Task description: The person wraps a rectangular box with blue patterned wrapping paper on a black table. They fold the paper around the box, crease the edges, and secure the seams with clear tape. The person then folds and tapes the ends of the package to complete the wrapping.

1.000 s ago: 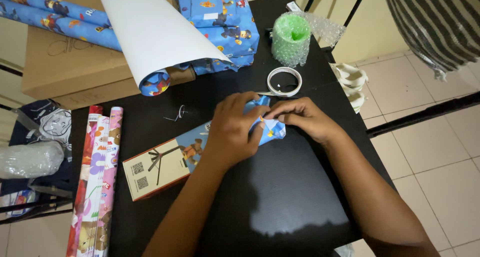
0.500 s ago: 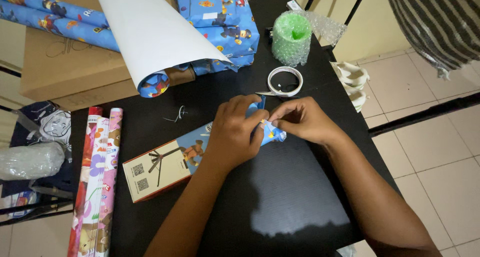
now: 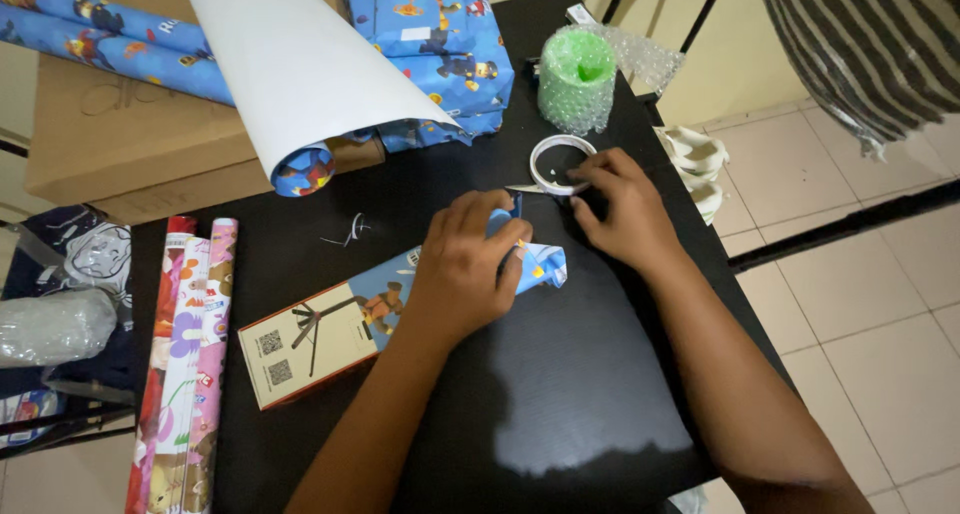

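A long box (image 3: pixel 310 339) lies on the black table (image 3: pixel 580 374), its right end covered in blue cartoon wrapping paper (image 3: pixel 543 264). My left hand (image 3: pixel 465 269) presses down on the folded paper at that end and pinches the fold. My right hand (image 3: pixel 620 209) is off the paper. It reaches up to the white tape roll (image 3: pixel 548 154), with fingertips touching the ring's near right edge. A scissors blade (image 3: pixel 522 188) pokes out to the left, between the tape roll and my left hand.
A green bubble-wrap roll (image 3: pixel 575 79) stands behind the tape. A blue wrapped parcel (image 3: pixel 430 34) and a white-backed paper roll (image 3: pixel 290 64) lie at the back, over a cardboard box (image 3: pixel 130 144). Colourful paper rolls (image 3: pixel 185 364) lie along the left edge. Tiled floor is to the right.
My right hand let go of the paper fold and moved up and right to the tape roll. My left hand stayed pressing on the folded end.
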